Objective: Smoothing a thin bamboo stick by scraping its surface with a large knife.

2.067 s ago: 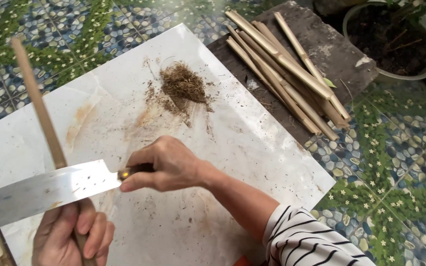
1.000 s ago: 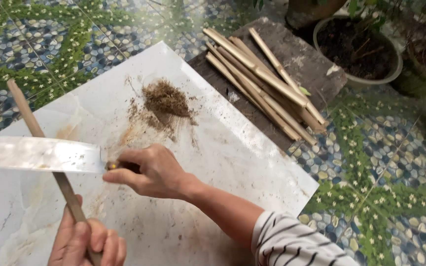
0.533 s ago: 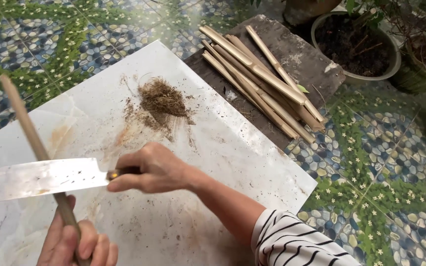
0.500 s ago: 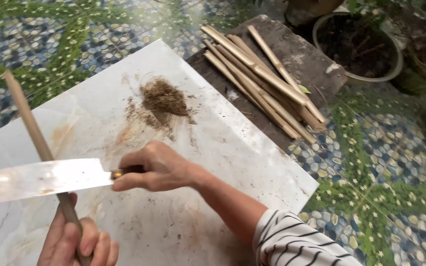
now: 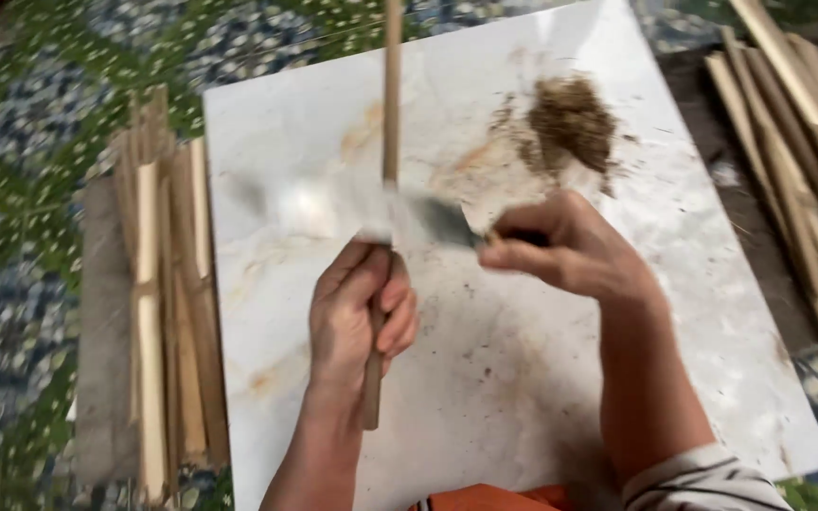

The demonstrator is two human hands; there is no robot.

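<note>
— Over the white slab (image 5: pixel 523 378), look: the left hand (image 5: pixel 357 317) has its fingers wrapped round a long thin cane (image 5: pixel 390 114), holding it nearly upright in the view, the top end running off the frame and the bottom poking out below the wrist.

— And the right?

— The right hand (image 5: pixel 570 251) is fisted tight on the dark handle of a big knife (image 5: pixel 409 216). The blade's a smear of motion, lying crosswise, and it meets the cane just above the left fingers. Whether the edge has bitten into the wood, I can't tell through the blur.

— So what stage is this, d'you reckon?

— I'd call it the shaving or scraping stroke, mid-swing. There's a heap of brown shavings (image 5: pixel 570 118) up the slab beyond the knife hand, which suits that reading.

— Close to those knuckles, mind.

— Very. If I'm judging it, the next bit wants the blade angled away from the left fingers and the cane kept steady, perhaps turned a little to offer a fresh side.

— More stock about?

— Plenty. A bundle of split canes (image 5: pixel 168 303) lies on a plank off the slab's left edge, and another pile of canes (image 5: pixel 807 123) sits on dark board to the right. Green patterned floor (image 5: pixel 30 142) all round. Striped sleeve (image 5: pixel 702 487) just peeking in at the bottom.
</note>
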